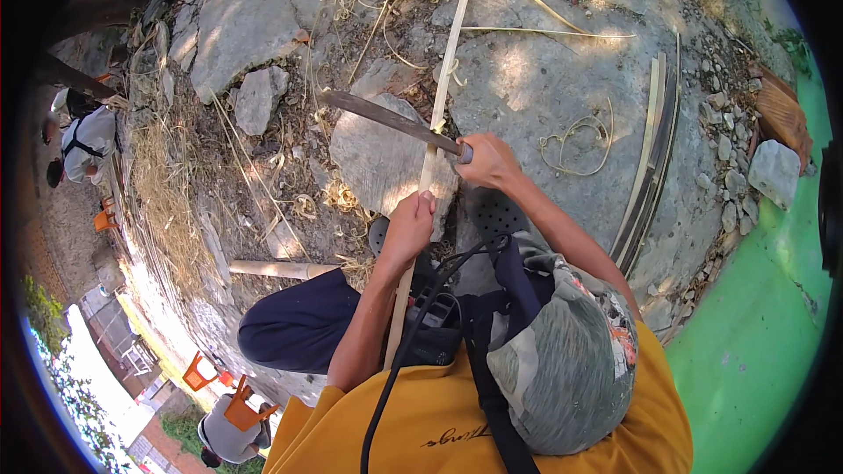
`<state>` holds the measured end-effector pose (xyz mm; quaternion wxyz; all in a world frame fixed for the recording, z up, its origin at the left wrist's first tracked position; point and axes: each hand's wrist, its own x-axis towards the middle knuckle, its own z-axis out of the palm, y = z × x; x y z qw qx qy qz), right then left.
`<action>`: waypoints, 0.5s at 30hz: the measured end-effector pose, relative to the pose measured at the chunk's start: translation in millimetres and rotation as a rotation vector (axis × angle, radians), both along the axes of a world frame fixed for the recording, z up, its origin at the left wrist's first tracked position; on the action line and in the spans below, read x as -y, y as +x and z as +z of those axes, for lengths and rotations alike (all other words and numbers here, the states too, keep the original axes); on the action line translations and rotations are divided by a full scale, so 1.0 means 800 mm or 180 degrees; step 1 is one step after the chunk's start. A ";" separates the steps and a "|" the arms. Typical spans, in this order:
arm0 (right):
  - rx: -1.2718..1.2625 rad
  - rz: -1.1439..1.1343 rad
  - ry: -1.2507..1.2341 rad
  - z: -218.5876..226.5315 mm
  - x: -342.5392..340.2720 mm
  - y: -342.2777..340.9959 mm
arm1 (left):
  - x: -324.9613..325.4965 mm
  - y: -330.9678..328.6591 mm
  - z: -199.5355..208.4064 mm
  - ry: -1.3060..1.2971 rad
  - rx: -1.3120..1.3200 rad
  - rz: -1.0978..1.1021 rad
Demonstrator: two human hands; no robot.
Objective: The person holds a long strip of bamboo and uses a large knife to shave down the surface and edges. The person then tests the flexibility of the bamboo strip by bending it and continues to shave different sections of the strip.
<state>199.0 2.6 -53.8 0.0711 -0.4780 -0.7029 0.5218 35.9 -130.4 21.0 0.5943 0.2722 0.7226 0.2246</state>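
Note:
My right hand (490, 162) is closed round the handle of a long, dark-bladed knife (378, 114). Its blade points left and lies across a pale bamboo strip (450, 57), with a small curl of shaving where the two meet. Nearer to me, my left hand (411, 226) grips the same strip below the blade. The strip runs from the ground ahead, between my hands, back toward my body. Under the knife and strip sits a flat grey stone (373, 158), just in front of my shoes.
Curled shavings (341, 195) litter the ground. A bamboo pole piece (281, 269) lies at left, several long strips (650, 167) at right. Beyond them are rubble and a white stone block (774, 174) beside a green surface (746, 325). Two people (88, 136) and orange chairs (241, 405) are farther left.

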 end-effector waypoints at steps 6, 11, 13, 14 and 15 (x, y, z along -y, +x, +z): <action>-0.0249 -0.0061 0.0241 0.007 0.027 -0.008 | -0.025 -0.009 0.014 -0.0271 0.0211 0.0212; 0.0163 -0.0212 0.0160 -0.013 -0.021 0.002 | -0.002 0.000 -0.001 -0.0035 0.0034 -0.0034; 0.0040 -0.0218 0.0037 -0.003 0.008 -0.006 | -0.011 -0.012 0.005 -0.0295 0.0202 0.0121; -0.0057 -0.0244 -0.0081 0.001 0.010 -0.010 | -0.010 -0.017 0.006 -0.0275 0.0184 0.0122; -0.0066 -0.0248 -0.0050 -0.001 0.000 -0.010 | -0.017 -0.016 0.018 -0.0393 0.0362 0.0242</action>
